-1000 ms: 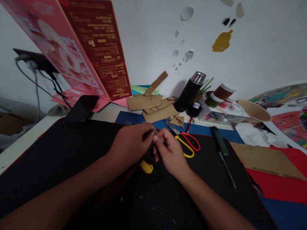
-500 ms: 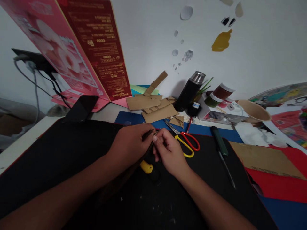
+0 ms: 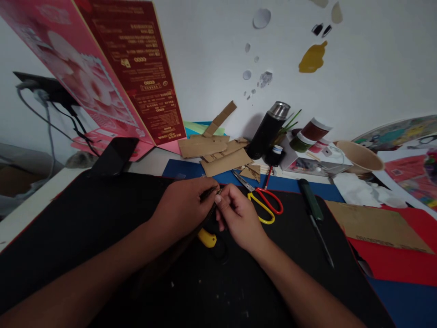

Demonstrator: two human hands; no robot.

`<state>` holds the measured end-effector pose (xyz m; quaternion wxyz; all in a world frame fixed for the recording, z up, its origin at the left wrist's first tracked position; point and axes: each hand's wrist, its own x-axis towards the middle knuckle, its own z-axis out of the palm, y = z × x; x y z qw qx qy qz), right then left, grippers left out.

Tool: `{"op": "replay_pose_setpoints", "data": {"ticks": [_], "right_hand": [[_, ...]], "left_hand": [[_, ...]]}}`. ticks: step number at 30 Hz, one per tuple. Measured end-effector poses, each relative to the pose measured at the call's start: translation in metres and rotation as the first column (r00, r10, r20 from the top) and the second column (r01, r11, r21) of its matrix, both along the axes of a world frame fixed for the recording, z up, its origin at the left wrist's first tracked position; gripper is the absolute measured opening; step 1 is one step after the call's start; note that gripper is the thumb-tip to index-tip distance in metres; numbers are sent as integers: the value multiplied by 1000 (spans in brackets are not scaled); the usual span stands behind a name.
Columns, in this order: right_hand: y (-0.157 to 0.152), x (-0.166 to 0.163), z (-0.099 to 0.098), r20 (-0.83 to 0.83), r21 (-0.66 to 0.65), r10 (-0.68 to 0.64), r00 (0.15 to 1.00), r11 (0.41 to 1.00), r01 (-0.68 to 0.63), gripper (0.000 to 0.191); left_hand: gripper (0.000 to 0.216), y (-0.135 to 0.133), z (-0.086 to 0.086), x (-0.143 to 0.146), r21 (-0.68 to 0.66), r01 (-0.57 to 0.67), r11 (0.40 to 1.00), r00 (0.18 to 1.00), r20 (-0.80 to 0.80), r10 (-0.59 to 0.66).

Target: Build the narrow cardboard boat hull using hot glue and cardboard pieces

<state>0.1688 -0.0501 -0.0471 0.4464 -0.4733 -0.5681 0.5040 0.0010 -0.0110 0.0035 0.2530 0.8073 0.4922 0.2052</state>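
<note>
No word, brand or number readable for certain. Red panel [image 3: 136, 75]: many lines of gold print, some in boxed outlines, look upside down, too small and blurred to read. Pink panel [image 3: 83, 75] joined to it: pale lettering near top and bottom, illegible. Flat cardboard sheet [image 3: 378, 223], right: one row of dark characters along near edge, look inverted, can't make out. Cardboard strip [image 3: 225, 163] in the pile: dark marks beside it, unreadable. Pink-red sheet [image 3: 404, 168], far right: small square code-like mark, no detail.
</note>
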Motion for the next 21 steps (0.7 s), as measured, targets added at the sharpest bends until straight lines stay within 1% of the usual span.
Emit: {"op": "replay_pose_setpoints", "data": {"ticks": [12,17,21], "right_hand": [[0,-2,0,7,-13,8,1000,1000,-8,27],[-1,-1,1,7,-4,12,1000,1000,-12,27],[-1,-1,0,3,3,13,1000,1000,-13,28]], "left_hand": [[19,1,2,-3,18,16,1000,999,-33,-15],[20,0,4,-2,-3,22,1000,1000,-14,-22],[20,1,3,-2,-11,27,1000,1000,3,-27]]}}
